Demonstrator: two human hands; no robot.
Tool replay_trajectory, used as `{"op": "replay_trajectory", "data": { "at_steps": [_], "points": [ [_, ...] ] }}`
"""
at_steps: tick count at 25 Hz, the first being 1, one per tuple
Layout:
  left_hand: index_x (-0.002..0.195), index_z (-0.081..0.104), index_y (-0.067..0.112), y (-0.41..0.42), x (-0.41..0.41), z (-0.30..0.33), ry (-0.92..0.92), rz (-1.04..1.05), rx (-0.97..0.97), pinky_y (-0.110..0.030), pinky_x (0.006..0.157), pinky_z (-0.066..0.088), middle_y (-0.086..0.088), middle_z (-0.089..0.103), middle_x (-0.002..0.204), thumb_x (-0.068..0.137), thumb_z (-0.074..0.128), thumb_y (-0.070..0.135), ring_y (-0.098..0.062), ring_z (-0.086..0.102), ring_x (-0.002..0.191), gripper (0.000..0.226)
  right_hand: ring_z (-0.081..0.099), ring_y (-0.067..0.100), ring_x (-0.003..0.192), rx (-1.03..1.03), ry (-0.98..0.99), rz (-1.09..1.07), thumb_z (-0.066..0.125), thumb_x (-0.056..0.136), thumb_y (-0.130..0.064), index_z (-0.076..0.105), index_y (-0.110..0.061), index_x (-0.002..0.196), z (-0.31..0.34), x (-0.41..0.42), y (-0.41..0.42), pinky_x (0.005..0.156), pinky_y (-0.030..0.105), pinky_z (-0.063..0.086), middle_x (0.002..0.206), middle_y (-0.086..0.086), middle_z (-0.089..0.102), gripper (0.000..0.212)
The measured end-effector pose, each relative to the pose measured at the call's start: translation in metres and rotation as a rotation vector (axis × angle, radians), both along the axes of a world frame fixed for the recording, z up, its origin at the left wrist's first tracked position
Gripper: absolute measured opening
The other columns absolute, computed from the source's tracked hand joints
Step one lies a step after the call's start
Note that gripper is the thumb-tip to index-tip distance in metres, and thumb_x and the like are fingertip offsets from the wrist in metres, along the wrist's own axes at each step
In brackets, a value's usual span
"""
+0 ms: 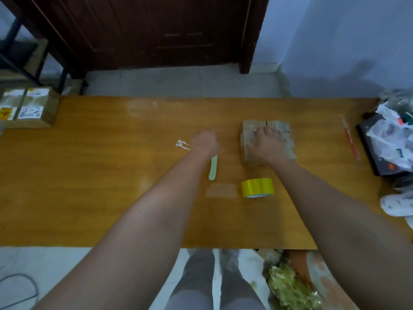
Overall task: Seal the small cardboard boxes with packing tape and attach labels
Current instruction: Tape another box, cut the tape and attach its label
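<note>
A small worn cardboard box (279, 130) lies on the wooden table (111, 175), right of centre. My right hand (266, 145) rests on its top with fingers spread, pressing down. My left hand (205, 143) is curled just left of the box. A pale green cutter (213, 168) sticks out from under that hand toward me, and the hand seems to grip its far end. A yellow roll of packing tape (257, 187) stands on the table in front of the box. A faint pale rectangular patch (221, 190) lies left of the roll.
Two labelled cardboard boxes (26, 108) sit at the table's far left corner. A white scrap (182, 144) lies left of my left hand. A red pen (349, 139) and a pile of plastic bags (393, 139) take up the right edge. My legs show below the near edge.
</note>
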State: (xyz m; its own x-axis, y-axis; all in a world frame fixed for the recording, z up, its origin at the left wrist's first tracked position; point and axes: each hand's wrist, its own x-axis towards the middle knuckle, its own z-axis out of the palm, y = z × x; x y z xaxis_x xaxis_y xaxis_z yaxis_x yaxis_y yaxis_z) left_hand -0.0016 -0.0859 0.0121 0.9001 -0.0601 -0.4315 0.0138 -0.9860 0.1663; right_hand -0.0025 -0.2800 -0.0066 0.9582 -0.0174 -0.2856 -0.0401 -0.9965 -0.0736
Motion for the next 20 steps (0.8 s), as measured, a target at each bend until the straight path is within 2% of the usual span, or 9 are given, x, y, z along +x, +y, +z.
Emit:
{"op": "replay_trajectory", "data": {
  "at_steps": [3, 5, 7, 11, 14, 17, 20],
  "points": [
    [0.126, 0.052, 0.009, 0.009, 0.004, -0.002, 0.013, 0.020, 0.086, -0.035, 0.080, 0.043, -0.011, 0.049, 0.130, 0.095, 0.053, 0.019, -0.031, 0.054, 0.115, 0.033, 0.026, 0.032, 0.140, -0.019, -0.016, 0.013, 0.047, 0.089, -0.049, 0.038, -0.006, 0.143, -0.009, 0.003, 0.012, 0.114, 0.045, 0.025, 0.149, 0.014, 0.037, 0.070],
    [0.128, 0.051, 0.010, 0.011, 0.005, -0.002, 0.037, 0.018, 0.148, -0.038, 0.084, 0.046, -0.010, 0.049, 0.131, 0.092, 0.061, 0.019, -0.031, 0.053, 0.117, 0.039, 0.026, 0.033, 0.140, -0.001, -0.074, 0.038, 0.053, 0.087, -0.053, 0.043, -0.007, 0.140, -0.014, -0.004, 0.023, 0.113, 0.046, 0.025, 0.146, 0.012, 0.041, 0.071],
    [0.129, 0.051, 0.010, 0.013, 0.004, -0.002, 0.036, 0.013, 0.166, -0.039, 0.088, 0.048, -0.009, 0.050, 0.131, 0.091, 0.063, 0.019, -0.030, 0.053, 0.117, 0.040, 0.033, 0.036, 0.135, 0.040, -0.065, 0.020, 0.061, 0.084, -0.053, 0.043, -0.008, 0.138, -0.016, -0.010, 0.033, 0.109, 0.048, 0.033, 0.144, 0.011, 0.040, 0.073],
    [0.127, 0.052, 0.010, 0.018, 0.003, 0.003, 0.022, 0.012, 0.146, -0.037, 0.089, 0.046, -0.011, 0.054, 0.128, 0.096, 0.053, 0.025, -0.031, 0.054, 0.116, 0.034, 0.041, 0.039, 0.122, 0.065, -0.007, -0.062, 0.069, 0.082, -0.043, 0.035, -0.012, 0.138, -0.015, -0.012, 0.040, 0.092, 0.049, 0.048, 0.144, 0.013, 0.031, 0.073],
    [0.123, 0.058, 0.010, 0.023, 0.002, 0.015, 0.179, -0.002, 0.207, -0.040, 0.095, 0.048, -0.010, 0.060, 0.125, 0.097, 0.052, 0.028, -0.032, 0.057, 0.114, 0.032, 0.043, 0.038, 0.120, 0.037, -0.025, -0.076, 0.070, 0.079, -0.045, 0.033, -0.014, 0.139, -0.003, -0.010, 0.042, 0.090, 0.049, 0.048, 0.142, 0.013, 0.033, 0.077],
    [0.122, 0.058, 0.010, 0.024, -0.005, 0.038, 0.232, 0.000, 0.232, -0.034, 0.081, 0.044, -0.010, 0.059, 0.123, 0.097, 0.044, 0.025, -0.030, 0.057, 0.110, 0.032, 0.044, 0.037, 0.119, 0.046, -0.079, -0.050, 0.069, 0.079, -0.047, 0.032, -0.014, 0.140, 0.018, -0.012, 0.048, 0.089, 0.047, 0.048, 0.142, 0.012, 0.035, 0.079],
    [0.123, 0.057, 0.009, 0.029, -0.018, 0.059, 0.201, 0.016, 0.261, -0.035, 0.079, 0.042, -0.011, 0.059, 0.123, 0.097, 0.042, 0.027, -0.031, 0.057, 0.111, 0.035, 0.045, 0.035, 0.118, 0.083, -0.110, -0.017, 0.065, 0.082, -0.053, 0.031, -0.014, 0.142, 0.036, -0.018, 0.063, 0.087, 0.043, 0.046, 0.142, 0.010, 0.035, 0.080]
  ]
}}
